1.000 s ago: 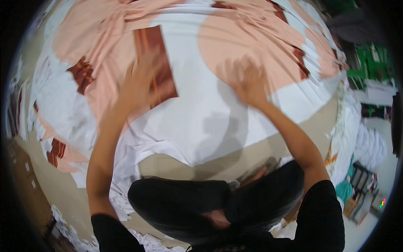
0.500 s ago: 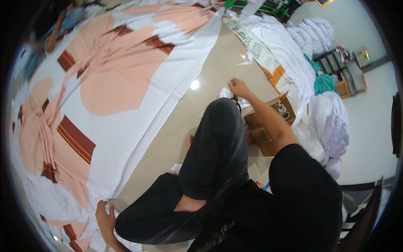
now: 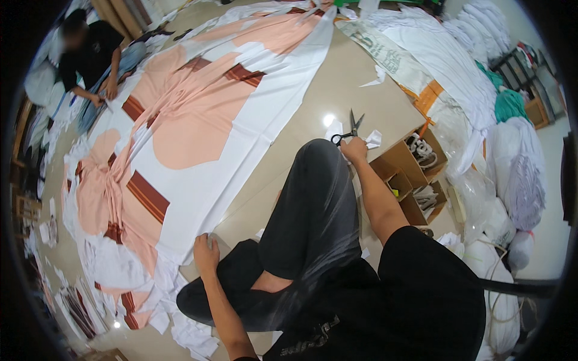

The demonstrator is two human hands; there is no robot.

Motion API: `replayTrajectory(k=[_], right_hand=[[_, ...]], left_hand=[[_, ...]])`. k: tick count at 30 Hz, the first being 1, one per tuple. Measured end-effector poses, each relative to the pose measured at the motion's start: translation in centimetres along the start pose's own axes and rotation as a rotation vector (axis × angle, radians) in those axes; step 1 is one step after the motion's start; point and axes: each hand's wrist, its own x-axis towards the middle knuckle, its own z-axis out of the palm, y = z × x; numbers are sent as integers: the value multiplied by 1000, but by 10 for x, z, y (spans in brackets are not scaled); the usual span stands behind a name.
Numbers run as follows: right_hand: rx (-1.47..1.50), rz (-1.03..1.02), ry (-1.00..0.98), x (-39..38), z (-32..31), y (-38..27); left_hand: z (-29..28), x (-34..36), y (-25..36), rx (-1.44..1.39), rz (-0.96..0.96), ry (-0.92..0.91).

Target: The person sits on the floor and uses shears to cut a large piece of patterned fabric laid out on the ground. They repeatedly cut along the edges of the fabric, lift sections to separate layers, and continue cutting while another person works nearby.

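Observation:
My right hand (image 3: 353,146) grips black-handled scissors (image 3: 354,125) beside my bent knee, their blades apart and pointing away from me. My left hand (image 3: 206,256) is open, fingers loosely curved, at the near edge of a long white fabric sheet (image 3: 253,138) with peach shapes (image 3: 186,135) and striped maroon patches (image 3: 147,195). The sheet is bunched along its middle. Small white scraps (image 3: 373,138) lie on the floor by the scissors.
Another person (image 3: 90,54) sits at the upper left with hands at the fabric. Cardboard boxes (image 3: 400,168) with assorted items stand at my right. White bundles (image 3: 518,168), sacks (image 3: 385,48) and green cloth (image 3: 512,105) are piled along the right side.
I have turned toward the right since a second ago. My hands left the sheet's middle; my right hand reached rightward and now holds raised scissors. The other person has come into view.

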Motion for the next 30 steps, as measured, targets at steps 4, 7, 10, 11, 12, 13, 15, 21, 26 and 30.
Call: replayTrajectory(k=[4, 7, 10, 11, 12, 13, 15, 21, 26, 30], right_hand=[[-30, -59, -21, -12, -8, -7], [-141, -53, -1, -24, -8, -13], [54, 8, 38, -17, 2, -8], [104, -4, 20, -9, 6, 0], [93, -33, 13, 0, 11, 11], [31, 2, 2, 14, 18, 19], [116, -33, 56, 40, 28, 40], [1967, 315, -590, 61, -20, 50], [1146, -332, 16, -18, -114, -35], [570, -938, 317, -92, -155, -94]], left_hand=[[2, -6, 6, -39, -98, 23], [-1, 0, 9, -100, -177, 10], [1, 3, 7, 8, -84, 103], [2, 3, 5, 12, -25, 136], [4, 2, 2, 20, -16, 168], [7, -1, -1, 5, -23, 155], [12, -5, -4, -15, -84, 110], [25, 6, 8, 18, -129, 92], [33, 16, 25, 107, -52, 26], [44, 21, 22, 176, -70, 49]])
